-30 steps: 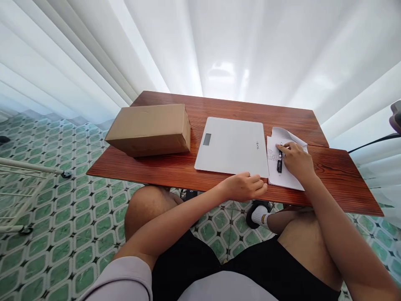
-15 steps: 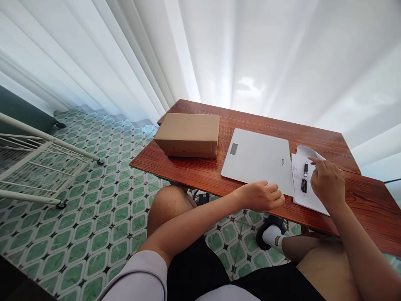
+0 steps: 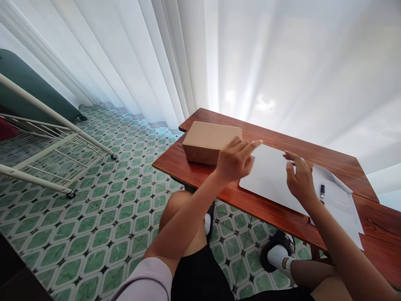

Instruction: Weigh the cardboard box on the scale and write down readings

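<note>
The brown cardboard box (image 3: 203, 138) rests on a broad face along the left edge of the tabletop (image 3: 380, 221), a stance that should keep it steady. The smooth white panel (image 3: 271, 177) lies flat by the near edge, between box and papers (image 3: 341, 209). A slim black pen (image 3: 322, 190) sits on those curling papers toward the right end (perhaps weighing them down). The right hand (image 3: 293, 161) hovers above the panel, empty, fingers loosely parted. The blurred left hand (image 3: 239, 156), index extended, overlaps the box's right end; whether its curled fingers hold anything, I cannot tell.
</note>
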